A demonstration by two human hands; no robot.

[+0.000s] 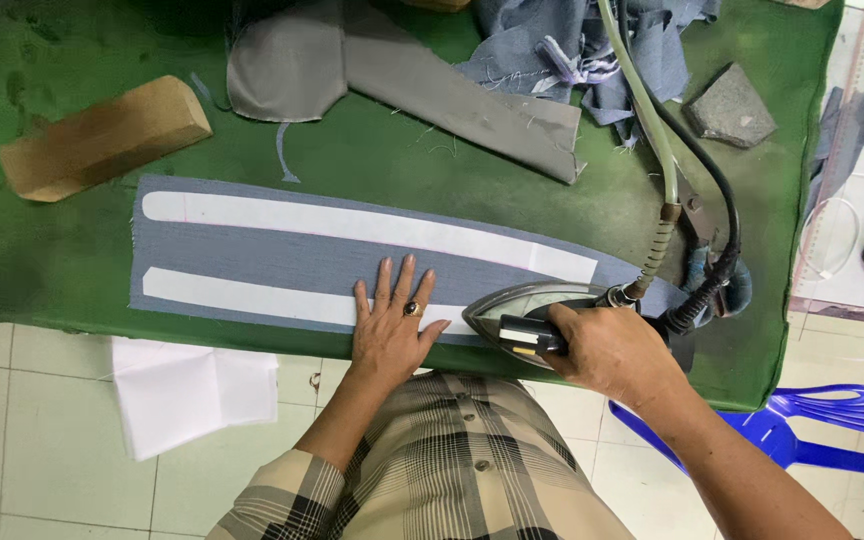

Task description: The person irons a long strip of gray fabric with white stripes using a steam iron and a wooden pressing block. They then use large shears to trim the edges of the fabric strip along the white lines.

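Head view over a green pressing table (382,160): a person's right hand (607,350) is closed around the handle of a steam iron (532,310), its soleplate resting on the right end of a long blue-grey cloth panel (282,250). The left hand (392,325), fingers spread flat (a ring on one), pins the panel and the near white strip (242,290) at nine o'clock from the iron. A second white strip (352,225) lies at eleven. By the look of it, fusing is under way at the right end; the next pass seems to call for sliding the iron leftward while the flat hand retreats ahead of it.
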